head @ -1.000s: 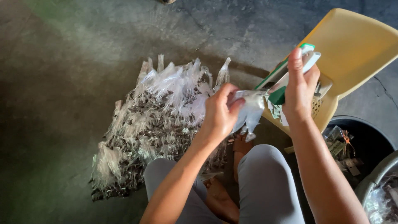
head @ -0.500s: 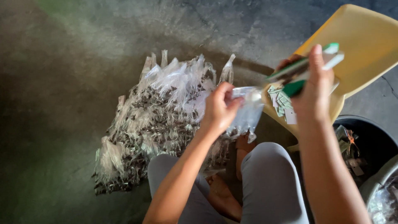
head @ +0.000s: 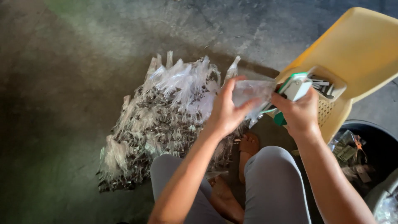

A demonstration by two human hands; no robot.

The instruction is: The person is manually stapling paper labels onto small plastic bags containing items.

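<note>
Head cam, looking straight down at my lap while I sit over the concrete floor (head: 62, 62).

My left hand (head: 226, 112) is pinched on the top of a small clear plastic bag (head: 253, 93), fingers closed over its mouth and holding it up in front of me. My right hand (head: 300, 114) is wrapped around a white and green stapler (head: 292, 89), clamped on it with the nose right up against the bag's edge. The two hands are close together, meeting at the bag, which hangs in the air above my knees and touches neither floor nor chair.

So I'd say I'm at the sealing step: mouth gathered, stapler brought in. I can't tell whether the bag's edge is actually inside the stapler's mouth yet, since my fingers cover that spot. Next move, I reckon, calls for keeping the folded top flat and tight with the left while the right squeezes down square, otherwise the staple goes in crooked or misses the fold.

On the floor just past my knees lies a big pile of filled bags (head: 161, 124), clear plastic with dark bits inside, spread toward the left. To my right, a yellow plastic chair (head: 360, 49) carries a little basket (head: 329, 108) at its near edge. A dark bin (head: 373, 149) with scraps sits at the lower right.
</note>
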